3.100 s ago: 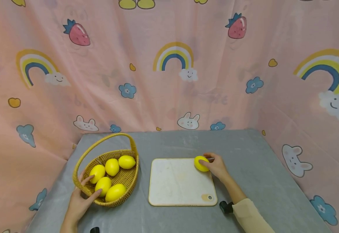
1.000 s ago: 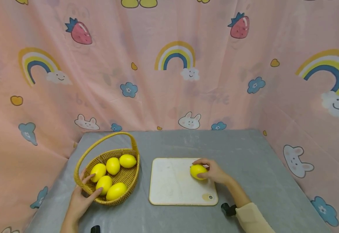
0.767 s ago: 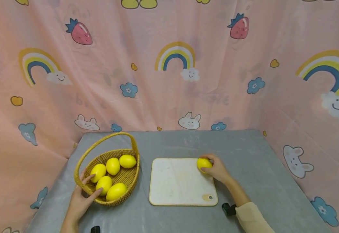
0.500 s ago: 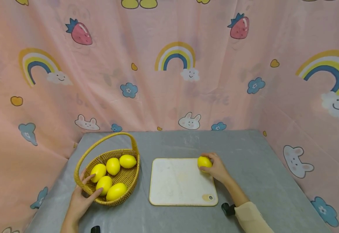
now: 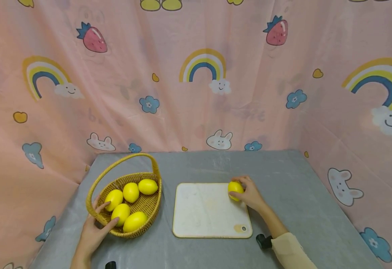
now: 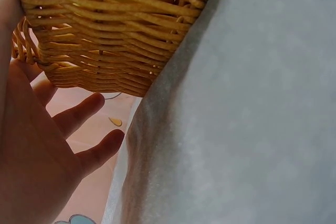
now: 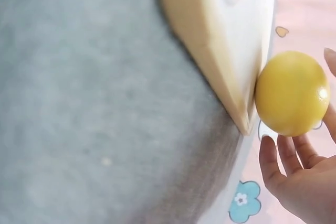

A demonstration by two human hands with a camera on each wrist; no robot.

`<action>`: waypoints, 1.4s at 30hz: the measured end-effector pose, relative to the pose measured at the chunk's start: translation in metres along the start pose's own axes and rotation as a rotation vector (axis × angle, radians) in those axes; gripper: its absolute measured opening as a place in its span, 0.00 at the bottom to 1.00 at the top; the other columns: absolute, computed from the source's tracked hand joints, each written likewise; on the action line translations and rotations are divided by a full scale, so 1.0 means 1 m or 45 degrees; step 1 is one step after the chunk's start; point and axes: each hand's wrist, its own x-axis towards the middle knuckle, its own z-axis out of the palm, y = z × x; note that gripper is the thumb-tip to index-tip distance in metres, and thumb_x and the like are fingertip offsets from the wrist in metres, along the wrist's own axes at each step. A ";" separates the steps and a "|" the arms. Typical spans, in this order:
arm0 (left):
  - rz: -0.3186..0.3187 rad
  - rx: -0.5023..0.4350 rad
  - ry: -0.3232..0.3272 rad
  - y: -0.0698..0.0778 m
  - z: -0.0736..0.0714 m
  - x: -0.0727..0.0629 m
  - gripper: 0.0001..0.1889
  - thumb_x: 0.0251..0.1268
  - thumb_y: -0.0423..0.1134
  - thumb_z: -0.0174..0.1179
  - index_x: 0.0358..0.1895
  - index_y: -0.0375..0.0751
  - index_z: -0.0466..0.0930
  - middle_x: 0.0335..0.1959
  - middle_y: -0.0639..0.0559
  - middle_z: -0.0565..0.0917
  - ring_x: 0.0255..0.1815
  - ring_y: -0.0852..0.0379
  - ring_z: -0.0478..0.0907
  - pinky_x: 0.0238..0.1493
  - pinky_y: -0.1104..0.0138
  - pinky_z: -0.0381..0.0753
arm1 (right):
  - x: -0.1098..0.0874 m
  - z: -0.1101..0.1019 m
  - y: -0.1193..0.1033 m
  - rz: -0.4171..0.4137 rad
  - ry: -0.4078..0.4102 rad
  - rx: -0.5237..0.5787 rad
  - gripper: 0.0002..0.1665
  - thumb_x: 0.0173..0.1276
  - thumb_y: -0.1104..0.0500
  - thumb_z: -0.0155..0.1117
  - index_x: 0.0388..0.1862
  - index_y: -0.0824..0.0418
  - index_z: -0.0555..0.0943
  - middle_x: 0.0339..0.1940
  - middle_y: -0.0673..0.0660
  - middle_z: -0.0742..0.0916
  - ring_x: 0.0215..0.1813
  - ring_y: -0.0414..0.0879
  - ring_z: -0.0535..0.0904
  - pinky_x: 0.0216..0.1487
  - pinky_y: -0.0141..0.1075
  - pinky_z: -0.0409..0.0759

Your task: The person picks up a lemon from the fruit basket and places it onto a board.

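On the left, my left hand (image 5: 91,231) holds the near-left side of a yellow wicker basket (image 5: 145,203), with thumb and fingertips over its rim beside the lemons. Several yellow lemons (image 5: 131,192) lie inside. The left wrist view has the woven wall (image 6: 115,40) above the hand (image 6: 42,145), two fingers spread clear of it. To the right, my right hand (image 5: 252,195) holds another lemon (image 5: 234,191) between thumb and fingers at the far right corner of a white cutting board (image 5: 206,213). In the right wrist view that lemon (image 7: 292,94) sits against the board's edge, fingertips below it.
The basket's arched handle (image 5: 115,162) rises over its left and far sides. A grey cloth (image 5: 196,254) covers the table. Behind it hangs a pink patterned curtain (image 5: 189,112). A black strap piece (image 5: 264,241) shows at my right wrist.
A second ago the lemon in my right hand was nearer the board's middle; it has moved back and right to the far corner and turned slightly. My left hand stays on the basket.
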 end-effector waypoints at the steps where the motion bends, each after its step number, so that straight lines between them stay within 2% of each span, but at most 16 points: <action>1: -0.004 -0.004 -0.002 0.000 0.000 0.000 0.35 0.62 0.39 0.71 0.69 0.32 0.68 0.82 0.45 0.41 0.78 0.31 0.38 0.67 0.29 0.47 | 0.000 -0.001 0.000 -0.008 0.010 0.001 0.28 0.61 0.64 0.74 0.58 0.74 0.78 0.56 0.70 0.76 0.57 0.66 0.73 0.56 0.61 0.75; 5: -0.009 -0.008 -0.004 0.000 0.000 0.001 0.35 0.62 0.39 0.71 0.70 0.33 0.67 0.82 0.45 0.40 0.78 0.32 0.38 0.67 0.29 0.47 | 0.005 -0.004 -0.004 -0.056 0.054 -0.008 0.28 0.61 0.60 0.74 0.58 0.72 0.79 0.58 0.71 0.76 0.61 0.69 0.70 0.57 0.67 0.70; 9: 0.022 -0.005 0.003 -0.001 0.000 0.000 0.34 0.61 0.37 0.71 0.68 0.32 0.68 0.82 0.44 0.41 0.78 0.30 0.40 0.66 0.28 0.49 | 0.012 -0.006 -0.021 -0.087 0.073 0.037 0.29 0.62 0.60 0.74 0.61 0.68 0.78 0.63 0.69 0.75 0.66 0.69 0.67 0.63 0.70 0.63; 12: 0.045 0.001 0.007 -0.002 0.000 0.000 0.32 0.61 0.36 0.71 0.67 0.32 0.70 0.82 0.44 0.42 0.78 0.29 0.41 0.65 0.28 0.49 | 0.018 -0.002 -0.037 -0.126 0.063 0.091 0.29 0.63 0.61 0.73 0.62 0.67 0.78 0.65 0.68 0.75 0.68 0.67 0.66 0.65 0.69 0.61; 15: 0.058 0.004 0.019 -0.003 -0.001 0.000 0.32 0.60 0.36 0.71 0.66 0.32 0.71 0.82 0.43 0.43 0.77 0.28 0.42 0.65 0.28 0.50 | 0.025 0.010 -0.054 -0.192 0.029 0.156 0.28 0.64 0.64 0.72 0.63 0.68 0.77 0.65 0.68 0.77 0.68 0.65 0.68 0.67 0.66 0.61; 20: 0.047 -0.014 0.025 -0.003 -0.001 0.001 0.33 0.60 0.36 0.71 0.67 0.32 0.70 0.82 0.43 0.43 0.77 0.29 0.41 0.67 0.29 0.48 | 0.036 0.038 -0.077 -0.251 -0.086 0.290 0.30 0.64 0.69 0.70 0.65 0.72 0.74 0.63 0.71 0.78 0.65 0.64 0.72 0.68 0.58 0.67; 24: 0.030 -0.031 0.019 -0.003 0.000 0.002 0.34 0.60 0.37 0.72 0.69 0.34 0.69 0.82 0.43 0.42 0.78 0.30 0.40 0.68 0.31 0.48 | 0.044 0.060 -0.095 -0.260 -0.210 0.406 0.31 0.65 0.71 0.68 0.66 0.74 0.73 0.62 0.73 0.78 0.64 0.66 0.73 0.67 0.57 0.69; 28: 0.041 -0.025 0.017 -0.003 0.000 0.002 0.33 0.60 0.37 0.72 0.68 0.34 0.70 0.82 0.42 0.43 0.78 0.30 0.40 0.67 0.30 0.48 | 0.052 0.078 -0.111 -0.271 -0.320 0.443 0.28 0.65 0.70 0.68 0.65 0.72 0.75 0.60 0.70 0.81 0.63 0.65 0.76 0.65 0.58 0.71; 35: 0.059 -0.010 0.026 -0.003 -0.001 0.003 0.32 0.60 0.37 0.72 0.66 0.32 0.71 0.82 0.42 0.44 0.77 0.30 0.42 0.67 0.30 0.49 | 0.065 0.110 -0.137 -0.312 -0.482 0.423 0.25 0.67 0.68 0.68 0.62 0.72 0.77 0.61 0.68 0.82 0.63 0.61 0.76 0.65 0.54 0.72; 42: 0.021 -0.034 0.022 -0.003 0.000 0.003 0.34 0.60 0.38 0.72 0.68 0.34 0.70 0.82 0.41 0.42 0.78 0.30 0.39 0.68 0.30 0.47 | 0.075 0.152 -0.164 -0.329 -0.599 0.293 0.26 0.67 0.67 0.68 0.64 0.70 0.77 0.62 0.64 0.82 0.66 0.56 0.75 0.67 0.43 0.71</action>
